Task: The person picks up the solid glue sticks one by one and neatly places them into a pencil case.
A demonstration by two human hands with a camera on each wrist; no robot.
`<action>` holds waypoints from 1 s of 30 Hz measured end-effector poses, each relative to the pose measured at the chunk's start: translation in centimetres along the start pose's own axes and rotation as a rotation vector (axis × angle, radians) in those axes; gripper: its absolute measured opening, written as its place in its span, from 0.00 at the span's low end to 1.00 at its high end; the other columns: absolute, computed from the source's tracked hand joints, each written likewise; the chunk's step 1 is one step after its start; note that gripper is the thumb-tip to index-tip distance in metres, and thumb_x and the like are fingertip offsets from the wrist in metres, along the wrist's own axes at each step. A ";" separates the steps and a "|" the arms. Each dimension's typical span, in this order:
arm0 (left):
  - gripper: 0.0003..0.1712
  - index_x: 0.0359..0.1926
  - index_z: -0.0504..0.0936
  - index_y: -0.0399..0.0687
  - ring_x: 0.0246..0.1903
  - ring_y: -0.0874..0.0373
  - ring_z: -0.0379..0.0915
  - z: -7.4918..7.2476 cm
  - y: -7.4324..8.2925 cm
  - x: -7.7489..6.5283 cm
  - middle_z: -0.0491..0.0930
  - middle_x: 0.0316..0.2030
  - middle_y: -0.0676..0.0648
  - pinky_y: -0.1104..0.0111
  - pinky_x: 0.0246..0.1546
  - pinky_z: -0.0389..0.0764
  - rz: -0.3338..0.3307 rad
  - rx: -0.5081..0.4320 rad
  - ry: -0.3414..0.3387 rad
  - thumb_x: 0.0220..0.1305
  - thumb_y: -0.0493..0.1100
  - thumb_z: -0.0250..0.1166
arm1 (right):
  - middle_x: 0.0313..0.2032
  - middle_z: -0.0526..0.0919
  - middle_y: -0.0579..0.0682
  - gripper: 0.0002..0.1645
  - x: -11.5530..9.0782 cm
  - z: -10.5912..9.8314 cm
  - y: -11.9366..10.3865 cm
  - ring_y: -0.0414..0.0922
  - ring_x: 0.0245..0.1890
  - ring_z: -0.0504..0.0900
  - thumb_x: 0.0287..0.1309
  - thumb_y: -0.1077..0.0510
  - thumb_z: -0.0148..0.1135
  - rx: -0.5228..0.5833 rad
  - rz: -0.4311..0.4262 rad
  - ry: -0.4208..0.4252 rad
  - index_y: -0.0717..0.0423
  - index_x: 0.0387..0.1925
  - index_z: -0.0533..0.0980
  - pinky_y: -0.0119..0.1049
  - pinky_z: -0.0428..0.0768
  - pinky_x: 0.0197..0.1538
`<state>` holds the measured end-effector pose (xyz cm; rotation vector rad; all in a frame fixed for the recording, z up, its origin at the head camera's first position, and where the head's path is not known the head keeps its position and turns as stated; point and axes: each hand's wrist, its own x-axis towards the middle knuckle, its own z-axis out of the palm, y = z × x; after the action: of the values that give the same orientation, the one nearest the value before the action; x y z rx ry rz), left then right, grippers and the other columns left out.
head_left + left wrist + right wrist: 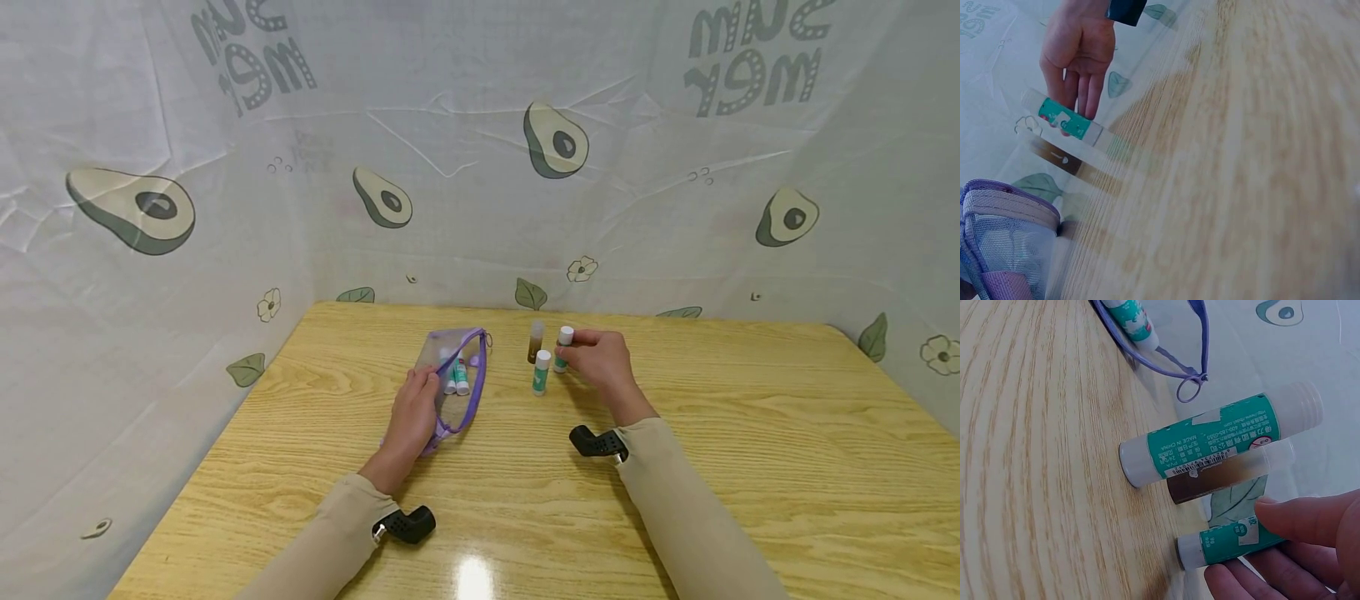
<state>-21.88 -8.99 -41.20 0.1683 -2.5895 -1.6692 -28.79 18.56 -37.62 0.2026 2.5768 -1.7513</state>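
My left hand [415,410] grips the near left side of a zip pouch [477,392], mesh with purple edging, which lies with its mouth spread. Two green-and-white glue sticks [461,377] show inside it. My right hand [604,360] pinches another glue stick [1235,540] between thumb and fingers, upright with its white cap on top. Just left of that one, a glue stick [541,373] with a green label stands on the table. Behind it is a brown glue stick [536,342] with a clear cap, also upright.
The wood-grain table [705,392] extends right and toward me. A white curtain [465,208] printed with avocados hangs along its back and sides. A black wrist device sits on each beige sleeve [667,475].
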 end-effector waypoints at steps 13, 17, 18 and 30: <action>0.32 0.76 0.71 0.40 0.85 0.36 0.39 0.1 -0.2 0.1 0.58 0.82 0.35 0.36 0.84 0.43 0.003 0.008 -0.005 0.85 0.52 0.39 | 0.66 0.81 0.66 0.28 0.1 0.1 0.3 0.57 0.66 0.82 0.73 0.59 0.65 0.017 0.000 -0.007 0.66 0.70 0.76 0.49 0.82 0.69; 0.32 0.75 0.71 0.39 0.85 0.36 0.40 0.1 -0.2 0.1 0.59 0.82 0.35 0.37 0.84 0.44 0.009 0.011 -0.004 0.85 0.52 0.40 | 0.67 0.81 0.67 0.29 0.1 0.1 0.4 0.58 0.67 0.82 0.73 0.60 0.64 0.040 0.000 -0.015 0.67 0.71 0.74 0.50 0.82 0.70; 0.32 0.75 0.71 0.39 0.85 0.36 0.40 0.1 -0.2 0.1 0.59 0.81 0.35 0.37 0.84 0.44 0.010 0.012 -0.003 0.85 0.52 0.40 | 0.67 0.81 0.67 0.29 0.1 0.1 0.4 0.58 0.67 0.82 0.73 0.60 0.63 0.044 0.000 -0.016 0.67 0.71 0.74 0.50 0.82 0.70; 0.32 0.75 0.71 0.38 0.85 0.34 0.40 -0.2 0.1 0.1 0.60 0.81 0.33 0.37 0.84 0.44 0.008 0.021 0.000 0.85 0.51 0.39 | 0.67 0.81 0.66 0.29 0.0 -0.2 -0.1 0.58 0.69 0.80 0.74 0.61 0.62 0.068 -0.021 -0.020 0.66 0.72 0.73 0.49 0.82 0.70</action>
<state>-21.94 -9.16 -41.07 0.1581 -2.6047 -1.6401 -28.77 18.66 -37.44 0.1598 2.5167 -1.8404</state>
